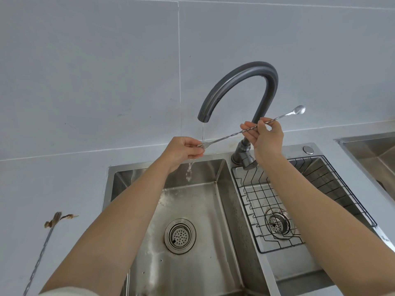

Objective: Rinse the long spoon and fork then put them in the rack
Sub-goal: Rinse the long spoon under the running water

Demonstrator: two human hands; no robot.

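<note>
A long twisted-handle steel utensil, with a spoon bowl at its right end and fork tines at its left end, is held level above the left sink basin. My left hand pinches the fork end under the thin stream of water from the grey tap. My right hand grips the handle further right. A second long twisted utensil, its forked end smeared with brown residue, lies on the counter at the left. The black wire rack sits in the right basin.
Each basin has a round drain strainer. Another steel sink lies at the far right. Grey tiled wall rises behind the tap. A round button sits on the sink rim.
</note>
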